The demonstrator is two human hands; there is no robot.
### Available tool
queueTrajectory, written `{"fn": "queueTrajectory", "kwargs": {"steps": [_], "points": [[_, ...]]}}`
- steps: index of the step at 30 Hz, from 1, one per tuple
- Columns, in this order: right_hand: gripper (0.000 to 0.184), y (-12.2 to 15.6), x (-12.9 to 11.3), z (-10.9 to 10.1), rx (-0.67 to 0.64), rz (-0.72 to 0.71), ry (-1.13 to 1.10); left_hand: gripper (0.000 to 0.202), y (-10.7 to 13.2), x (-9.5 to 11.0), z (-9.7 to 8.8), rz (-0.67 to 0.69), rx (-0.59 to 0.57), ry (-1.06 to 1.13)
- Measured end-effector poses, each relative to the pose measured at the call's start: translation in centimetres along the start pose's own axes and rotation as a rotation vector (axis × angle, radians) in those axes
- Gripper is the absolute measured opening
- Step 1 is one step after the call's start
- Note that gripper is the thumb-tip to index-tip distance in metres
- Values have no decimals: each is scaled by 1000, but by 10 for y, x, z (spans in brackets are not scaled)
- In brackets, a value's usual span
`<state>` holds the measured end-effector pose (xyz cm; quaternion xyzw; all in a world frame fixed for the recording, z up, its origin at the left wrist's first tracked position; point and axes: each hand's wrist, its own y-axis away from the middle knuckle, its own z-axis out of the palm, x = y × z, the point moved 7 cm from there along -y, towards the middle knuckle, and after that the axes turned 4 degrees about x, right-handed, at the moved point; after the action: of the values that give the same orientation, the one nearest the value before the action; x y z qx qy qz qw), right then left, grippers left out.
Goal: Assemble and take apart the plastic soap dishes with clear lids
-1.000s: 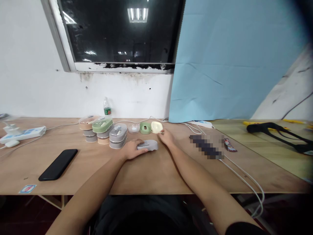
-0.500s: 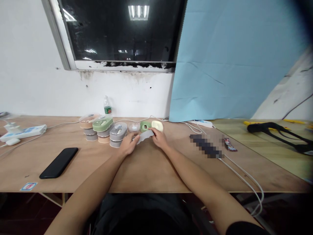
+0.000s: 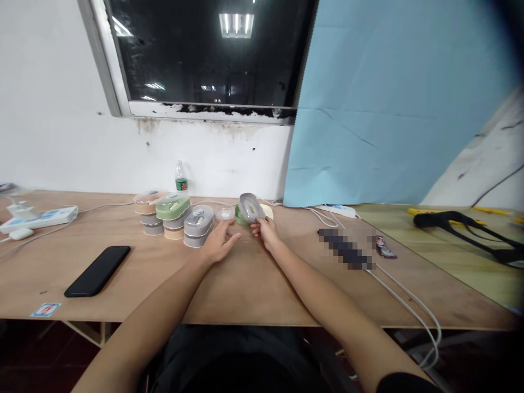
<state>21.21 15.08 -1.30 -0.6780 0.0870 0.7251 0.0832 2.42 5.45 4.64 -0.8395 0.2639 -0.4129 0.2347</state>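
My right hand [image 3: 266,231] grips the lower edge of a grey, see-through oval plastic tray [image 3: 250,207], held tilted above the table; I cannot tell whether it is a lid or a base. Behind it, a green oval piece [image 3: 240,217] and a cream piece [image 3: 267,212] are partly hidden. My left hand [image 3: 221,240] is open, thumb apart from the fingers, holding nothing. Just beyond its fingertips sits a small clear piece [image 3: 225,213]. To its left stands a grey oval lidded box [image 3: 198,225].
Stacked green [image 3: 172,207] and peach [image 3: 149,203] lidded boxes stand at the left, a plastic bottle [image 3: 180,177] behind them. A black phone [image 3: 98,271] lies at the front left. White cables [image 3: 405,299] and a power strip [image 3: 45,218] lie at the sides.
The grey tray, earlier between both hands and seen edge-on, is now raised and turned up in my right hand. My left hand has let go and its fingers have opened.
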Motion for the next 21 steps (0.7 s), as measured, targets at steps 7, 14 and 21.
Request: {"fn": "queueTrajectory", "kwargs": {"steps": [7,14,21], "points": [[47,6,2,17,-147,-27,-97,43,-1,-2,5,38,-48,-65],[46,4,1,15,-147,-218,200,39,-2,9,-4,115,-22,-167],[36,6,-4,16,-143,-435,509,35,-8,1,-54,-54,316,-550]]}}
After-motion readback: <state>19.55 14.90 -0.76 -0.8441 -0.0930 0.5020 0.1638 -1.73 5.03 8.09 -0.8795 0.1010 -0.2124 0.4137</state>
